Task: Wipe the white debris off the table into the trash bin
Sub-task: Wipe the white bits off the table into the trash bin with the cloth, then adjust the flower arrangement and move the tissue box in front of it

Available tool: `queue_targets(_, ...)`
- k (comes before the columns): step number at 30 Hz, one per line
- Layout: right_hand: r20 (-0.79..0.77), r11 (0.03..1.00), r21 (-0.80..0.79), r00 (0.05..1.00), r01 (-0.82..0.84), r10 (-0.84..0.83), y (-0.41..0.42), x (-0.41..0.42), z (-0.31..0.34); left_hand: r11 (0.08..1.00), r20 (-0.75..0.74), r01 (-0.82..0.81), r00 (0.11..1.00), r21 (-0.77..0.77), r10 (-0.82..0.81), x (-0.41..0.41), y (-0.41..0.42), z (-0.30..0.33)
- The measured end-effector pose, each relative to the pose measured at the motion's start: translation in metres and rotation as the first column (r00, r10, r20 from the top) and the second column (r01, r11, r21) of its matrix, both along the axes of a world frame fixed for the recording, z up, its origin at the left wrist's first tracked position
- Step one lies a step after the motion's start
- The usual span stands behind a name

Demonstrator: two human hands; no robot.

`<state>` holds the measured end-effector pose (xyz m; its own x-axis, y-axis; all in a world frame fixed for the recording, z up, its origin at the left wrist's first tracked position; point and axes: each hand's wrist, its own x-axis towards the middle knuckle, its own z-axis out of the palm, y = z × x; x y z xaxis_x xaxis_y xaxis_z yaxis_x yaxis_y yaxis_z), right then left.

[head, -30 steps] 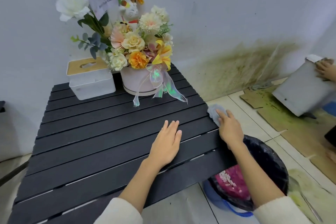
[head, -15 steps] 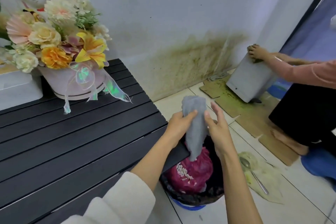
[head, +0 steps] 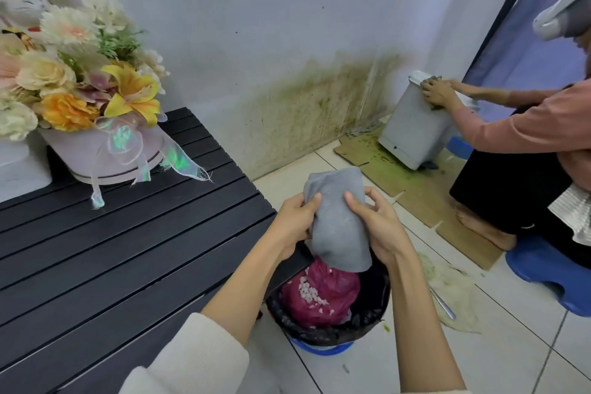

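Head camera view: both hands hold a grey cloth (head: 339, 227) upright over the trash bin (head: 329, 334), which stands on the tiled floor (head: 511, 345) just beside the corner of the black slatted table (head: 112, 249). Left hand (head: 295, 225): fingers curled closed, thumb pressed on the cloth's left edge near the top. Right hand (head: 377, 227): fingers curled closed, thumb pressed on the front of the cloth near its right edge. The cloth hangs down between the hands; its lower edge reaches the bin opening.

The bin has a black liner and a blue base. Inside it lies a crumpled red bag (head: 323, 294), and the white debris (head: 308, 293) rests as a cluster of small pieces on top of that bag.

A flower arrangement (head: 80, 73) in a pale round box stands on the far side of the table, with a ribbon trailing onto the slats.

At right, a second person (head: 527, 137) sits on a blue stool (head: 550, 275), with both hands on a tilted grey box (head: 415, 125) standing on cardboard (head: 412, 189).
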<state>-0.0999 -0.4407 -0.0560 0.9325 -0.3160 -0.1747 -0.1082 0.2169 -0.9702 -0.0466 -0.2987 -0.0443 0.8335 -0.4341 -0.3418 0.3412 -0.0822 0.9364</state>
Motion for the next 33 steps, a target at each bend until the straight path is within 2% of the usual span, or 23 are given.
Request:
queue_targets(5, -0.025, 0.995, -0.077, 0.998, -0.057, 0.055, 0.043, 0.029, 0.023, 0.994, -0.025, -0.113, 0.993, -0.005, 0.113, 0.010, 0.044, 0.014)
queue_targets(6, -0.042, 0.990, -0.135, 0.998, -0.051, 0.046, 0.056, 0.034, 0.024, 0.988, -0.036, -0.153, 0.987, 0.019, 0.154, 0.013, 0.056, 0.013)
queue_targets(8, -0.088, 0.933, -0.354, 0.996, -0.061, 0.032, 0.083, 0.043, 0.020, 0.967, -0.021, -0.209, 0.976, 0.144, 0.215, 0.013, 0.079, 0.007)
queue_targets(10, -0.188, 0.767, -0.628, 0.982, -0.130, 0.012, 0.109, 0.047, 0.009, 0.886, 0.074, -0.194, 0.981, 0.421, 0.180, 0.014, 0.099, -0.005)
queue_targets(12, -0.278, 0.539, -0.816, 0.959, -0.206, -0.055, 0.130, 0.046, -0.005, 0.689, 0.206, -0.207, 0.975, 0.695, 0.085, 0.018, 0.114, -0.013)
queue_targets(13, -0.264, 0.437, -0.875, 0.962, -0.208, -0.072, 0.137, 0.045, -0.013, 0.610, 0.290, -0.261, 0.955, 0.748, 0.053, 0.020, 0.120, -0.013)
queue_targets(15, -0.218, 0.291, -0.933, 0.976, -0.212, 0.012, 0.148, 0.043, -0.032, 0.532, 0.469, -0.356, 0.879, 0.769, -0.089, 0.025, 0.127, -0.019)
queue_targets(17, -0.236, 0.148, -0.956, 0.963, -0.254, 0.126, 0.156, 0.039, -0.052, 0.468, 0.433, -0.249, 0.835, 0.848, -0.339, 0.026, 0.129, -0.030)
queue_targets(19, -0.260, 0.065, -0.961, 0.955, -0.271, 0.140, 0.158, 0.039, -0.061, 0.424, 0.279, -0.079, 0.857, 0.902, -0.433, 0.025, 0.131, -0.041)
queue_targets(22, -0.291, 0.047, -0.953, 0.948, -0.299, 0.130, 0.155, 0.040, -0.058, 0.422, 0.211, -0.010, 0.876, 0.907, -0.434, 0.024, 0.139, -0.033)
queue_targets(25, -0.324, 0.127, -0.931, 0.934, -0.343, 0.151, 0.160, 0.034, -0.040, 0.436, 0.277, -0.095, 0.884, 0.895, -0.376, 0.020, 0.154, -0.003)
queue_targets(27, -0.277, 0.180, -0.933, 0.941, -0.312, 0.196, 0.170, 0.024, -0.023, 0.435, 0.335, -0.167, 0.877, 0.885, -0.344, 0.011, 0.169, 0.018)
queue_targets(29, -0.228, 0.190, -0.940, 0.937, -0.282, 0.264, 0.184, 0.012, -0.003, 0.437, 0.381, -0.223, 0.869, 0.871, -0.316, -0.002, 0.184, 0.038)
queue_targets(33, -0.165, 0.258, -0.931, 0.928, -0.259, 0.335, 0.214, -0.007, 0.036, 0.424, 0.419, -0.286, 0.870, 0.859, -0.261, -0.037, 0.219, 0.061)
